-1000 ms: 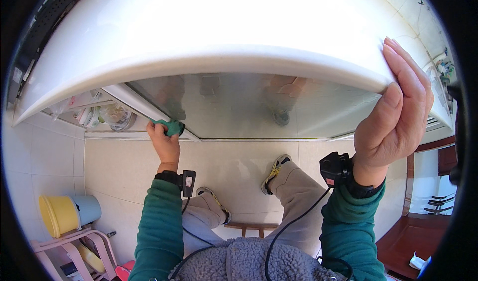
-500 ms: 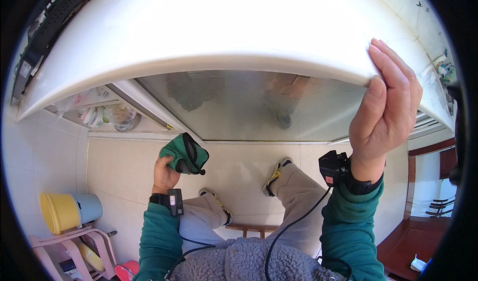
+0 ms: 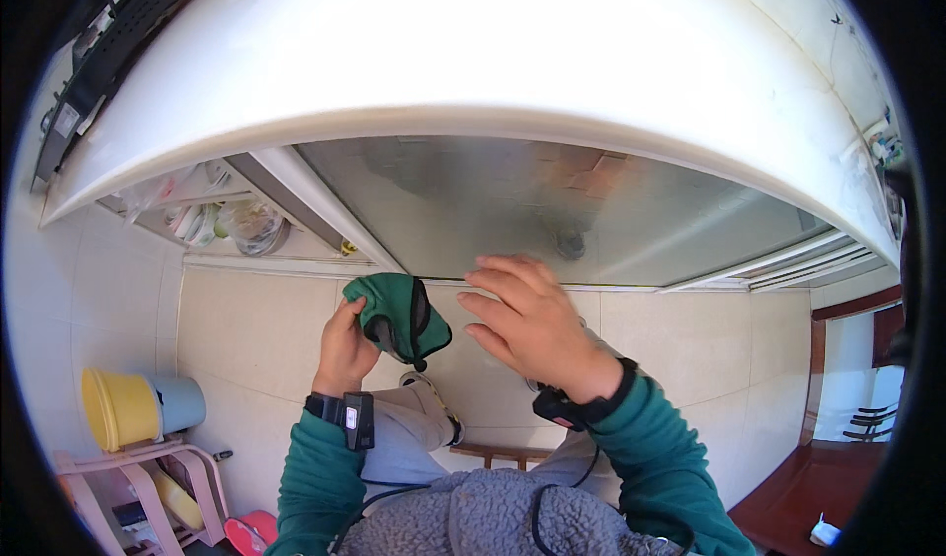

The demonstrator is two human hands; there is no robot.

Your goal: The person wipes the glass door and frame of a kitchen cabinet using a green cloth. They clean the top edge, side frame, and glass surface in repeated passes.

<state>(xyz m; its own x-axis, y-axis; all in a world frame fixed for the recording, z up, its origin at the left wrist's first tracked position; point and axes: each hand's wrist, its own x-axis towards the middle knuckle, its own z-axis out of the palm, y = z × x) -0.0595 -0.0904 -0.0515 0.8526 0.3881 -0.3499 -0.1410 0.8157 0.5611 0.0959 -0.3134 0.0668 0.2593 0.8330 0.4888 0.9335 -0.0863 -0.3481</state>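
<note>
A small green fabric pouch with black mesh and dark trim is held by one side, above the floor and in front of a low cabinet. My left hand grips it with thumb and fingers closed on its left edge. To the right of the pouch hovers my right hand, fingers apart and pointing toward it, with a small gap between them. Nothing shows in that right hand, though its palm is turned out of sight.
A white countertop overhangs the cabinet's glass sliding door. Bagged items fill the open section at left. Yellow and blue buckets lie on a pink rack. Dark red wooden furniture stands at right.
My right hand has left the countertop's edge and come down and left, close to the pouch. My left hand has shifted slightly right with the pouch.
</note>
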